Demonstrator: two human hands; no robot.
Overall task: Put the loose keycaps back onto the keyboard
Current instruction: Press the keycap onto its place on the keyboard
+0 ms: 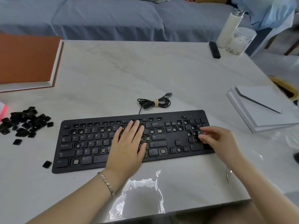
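Keyboard: I am looking at a flat black plastic keyboard [169, 114], which is lying across the near middle of the pale marble-patterned table [113, 70], its bundled black cable [153, 103] sitting just behind it.

Caps seated: The letter rows on the left half are showing their legends, and so are Caps Lock, Shift, Enter, Backspace and most of the arrow keys.

Sockets waiting: Bare pale switch posts are showing across much of the function row, in parts of the number row, along the bottom row, above the arrows and in the number pad.

Loose keycaps: A heap of small square black plastic keycaps [24, 122] is lying on the table just left of the keyboard, well apart from both hands. One stray keycap [47, 164] is sitting beside the keyboard's near-left corner.

Left hand: My view is showing the left hand [127, 143] lying flat on the middle keys, fingers straight and grasping nothing. It seems to be steadying the board.

Right hand: The right hand [216, 139] is working at the number pad with curled fingers. It is blurred, so I cannot tell whether it is pinching a cap.

Progress: I am judging this as roughly midway — the big heap is suggesting plenty left to do.
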